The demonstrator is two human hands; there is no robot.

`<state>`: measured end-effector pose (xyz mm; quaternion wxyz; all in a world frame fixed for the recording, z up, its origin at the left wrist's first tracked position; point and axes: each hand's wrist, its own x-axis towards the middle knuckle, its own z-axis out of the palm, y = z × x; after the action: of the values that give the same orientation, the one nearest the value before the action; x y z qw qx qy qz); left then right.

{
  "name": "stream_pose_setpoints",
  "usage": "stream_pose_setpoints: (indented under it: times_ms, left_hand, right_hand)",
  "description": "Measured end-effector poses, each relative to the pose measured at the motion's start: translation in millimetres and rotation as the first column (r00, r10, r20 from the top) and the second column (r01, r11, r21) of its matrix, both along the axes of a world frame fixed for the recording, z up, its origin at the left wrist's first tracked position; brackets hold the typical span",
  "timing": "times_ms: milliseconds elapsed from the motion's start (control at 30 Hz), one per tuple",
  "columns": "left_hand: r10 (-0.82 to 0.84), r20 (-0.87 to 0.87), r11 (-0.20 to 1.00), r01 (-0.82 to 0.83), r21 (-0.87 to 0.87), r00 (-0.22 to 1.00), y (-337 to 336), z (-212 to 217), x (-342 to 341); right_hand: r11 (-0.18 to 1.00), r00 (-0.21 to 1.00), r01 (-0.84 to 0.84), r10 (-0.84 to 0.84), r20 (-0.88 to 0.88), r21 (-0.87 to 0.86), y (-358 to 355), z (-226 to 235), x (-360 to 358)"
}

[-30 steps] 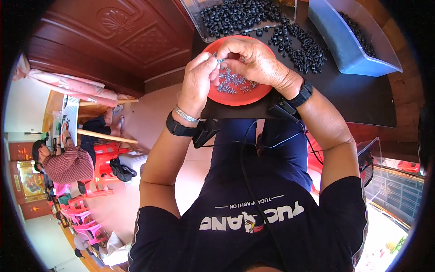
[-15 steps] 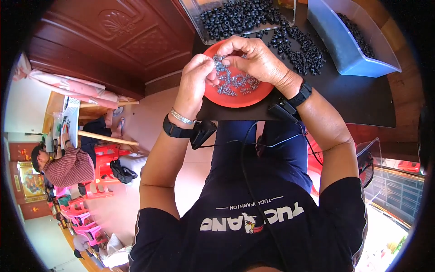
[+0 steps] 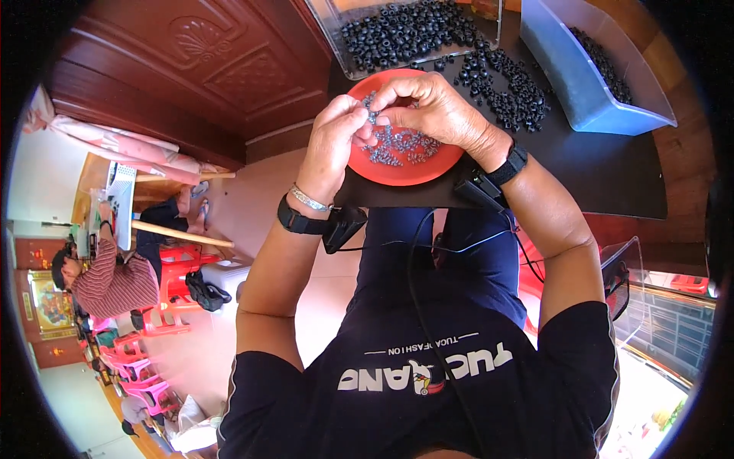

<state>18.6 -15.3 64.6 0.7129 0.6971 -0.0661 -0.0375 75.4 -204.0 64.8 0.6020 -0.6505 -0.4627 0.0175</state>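
Observation:
A round red plate [image 3: 405, 175] lies near the table's front edge, with many small silver metal pieces [image 3: 415, 142] scattered over it. Above its left side my left hand [image 3: 334, 138] is closed, thumb and fingers pressed together. My right hand [image 3: 436, 111] is closed too, its thumb and forefinger bent toward the left fingertips. The fingertips of both hands nearly meet over the plate. Whatever they pinch is too small and too covered to name.
Behind the plate stands a clear bin [image 3: 348, 65] of black ring-like parts, with a loose heap of black parts [image 3: 508, 96] spilling right. A blue bin [image 3: 612, 116] sits at the far right of the dark table [image 3: 566, 172]. Another person [image 3: 115, 279] sits at the left.
My right hand has come down slightly, its fingertips lower beside the left ones. The left hand has shifted only a little. The other person's arm at the left has moved.

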Motion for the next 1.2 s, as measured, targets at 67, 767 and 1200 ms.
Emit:
stream_pose_setpoints:
  times_ms: [67, 767, 1200]
  left_hand:
    - [0.010, -0.042, 1.000, -0.010, -0.020, 0.999, -4.0, 1.6, -0.8]
    - [-0.019, 0.149, 0.990, -0.002, 0.138, 0.989, -1.2, 0.3, -1.1]
    - [-0.060, 0.009, 0.998, 0.061, -0.028, 0.998, -4.2, 2.3, -3.3]
  right_hand:
    - [1.000, 1.000, -0.024, 0.024, 0.014, 0.018, -0.8, 2.3, -1.7]
    - [0.998, 0.997, 0.040, -0.044, -0.064, -0.057, 0.9, -2.1, -3.1]
    - [0.992, 0.997, 0.067, -0.062, 0.052, -0.107, -0.6, 1.8, -7.2]
